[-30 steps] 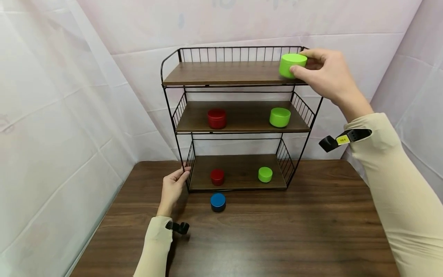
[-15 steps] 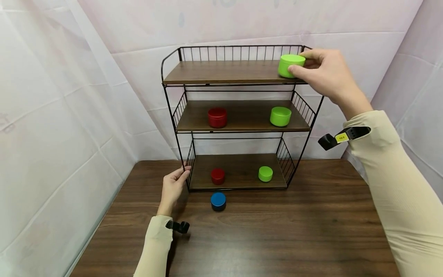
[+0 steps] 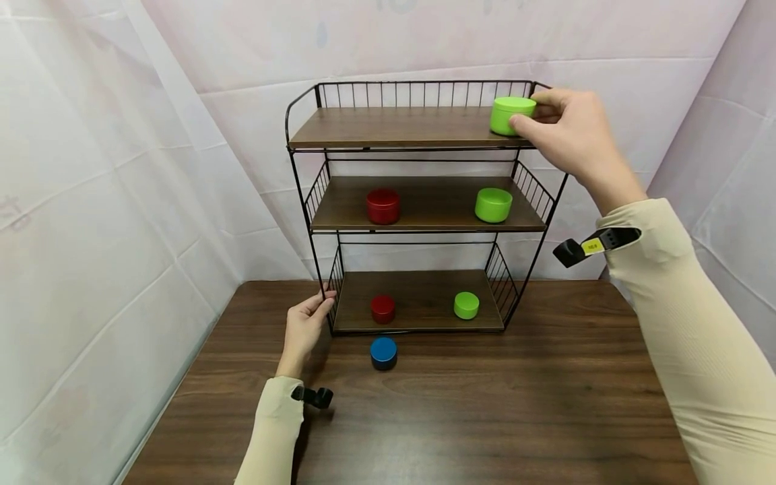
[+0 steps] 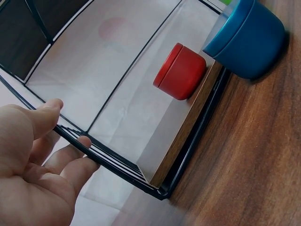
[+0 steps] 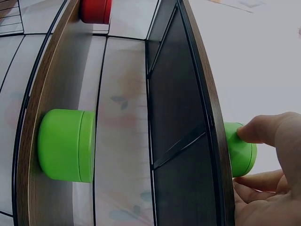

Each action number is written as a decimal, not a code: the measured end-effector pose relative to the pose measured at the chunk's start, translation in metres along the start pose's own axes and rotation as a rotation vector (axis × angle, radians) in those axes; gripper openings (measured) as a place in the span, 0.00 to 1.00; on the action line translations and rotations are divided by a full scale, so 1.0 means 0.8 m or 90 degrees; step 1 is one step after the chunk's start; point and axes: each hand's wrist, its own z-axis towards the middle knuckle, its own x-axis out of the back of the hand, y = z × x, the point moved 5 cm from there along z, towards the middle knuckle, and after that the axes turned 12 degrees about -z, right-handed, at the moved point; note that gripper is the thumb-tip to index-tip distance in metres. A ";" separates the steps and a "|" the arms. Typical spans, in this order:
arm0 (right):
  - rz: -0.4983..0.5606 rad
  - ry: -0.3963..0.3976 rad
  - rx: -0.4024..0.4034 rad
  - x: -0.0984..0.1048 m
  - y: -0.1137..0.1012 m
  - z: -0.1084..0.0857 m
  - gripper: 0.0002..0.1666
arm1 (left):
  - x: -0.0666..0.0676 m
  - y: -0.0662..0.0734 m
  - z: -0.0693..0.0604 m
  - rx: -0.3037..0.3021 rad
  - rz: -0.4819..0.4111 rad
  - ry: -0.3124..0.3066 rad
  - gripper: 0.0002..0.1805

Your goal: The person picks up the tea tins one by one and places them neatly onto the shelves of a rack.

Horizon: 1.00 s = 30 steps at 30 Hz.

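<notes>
On the right end of the black wire rack's top shelf (image 3: 388,128), my right hand (image 3: 572,131) pinches a green round tin (image 3: 504,116) between thumb and fingers. The right wrist view shows that tin (image 5: 241,153) at the shelf's edge, partly hidden by the board. Low on the rack's left side, my left hand (image 3: 304,330) holds the wire frame; its thumb and fingers lie around the rail in the left wrist view. A blue tin (image 3: 383,354) stands on the table before the rack, near that hand.
The middle shelf holds a red tin (image 3: 383,207) and a green tin (image 3: 494,206). Smaller red (image 3: 382,309) and green (image 3: 466,306) tins stand on the bottom shelf. Pale cloth (image 3: 151,168) hangs behind and beside the wooden table (image 3: 485,411).
My right hand has shifted slightly left along the top shelf with the green tin. The left hand keeps its hold on the frame, and the other tins stay in place.
</notes>
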 end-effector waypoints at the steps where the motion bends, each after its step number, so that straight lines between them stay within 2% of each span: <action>1: -0.001 0.000 -0.001 0.000 0.000 0.000 0.36 | -0.001 0.005 -0.003 0.001 0.005 -0.004 0.17; 6: 0.015 -0.005 0.000 0.000 0.000 0.000 0.35 | -0.006 0.019 -0.012 -0.003 0.033 -0.016 0.18; 21: 0.083 -0.015 -0.020 0.007 0.007 -0.009 0.37 | -0.009 0.019 -0.012 0.003 0.040 -0.012 0.17; 30: 0.085 0.016 0.008 0.014 0.012 -0.030 0.38 | -0.009 0.020 -0.013 0.001 0.045 -0.006 0.17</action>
